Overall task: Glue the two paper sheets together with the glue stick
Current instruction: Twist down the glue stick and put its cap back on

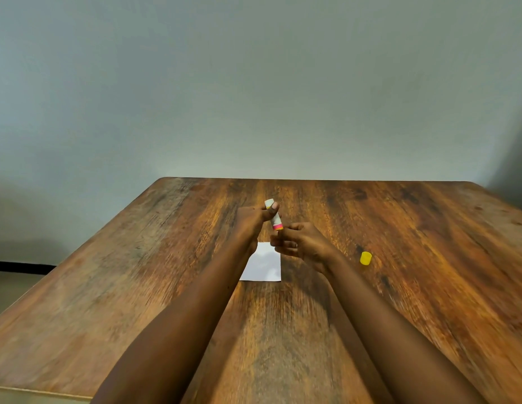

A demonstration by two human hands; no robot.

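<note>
Fingers (264, 212) of the left hand (251, 220) were wrapped tight round the glue stick (273, 214), thumb pressed across its barrel, holding it tilted above the bench (429, 258). Over on the other side, the right hand (300, 243) sat just below the stick's pink end, its fingers loosely curled and gripping nothing, though whether a fingertip actually touched that pink base was too small to tell. The yellow cap (365, 258) lay on the bench well off to the right, so the stick looked uncapped. Down beneath both hands waited the white paper (264, 265), flat on the wood; only one sheet could be made out, the second either stacked with it or hidden by the arms.

The step in hand looked like twisting the base to wind out the glue. Danger number one: over-winding, leaving a long soft column that could smear or snap against the paper. Number two: nobody was pinning that paper, so a sticky stroke could drag or crumple it. Number three: the cap lay loose on its side and could roll if nudged by a wrist.
</note>
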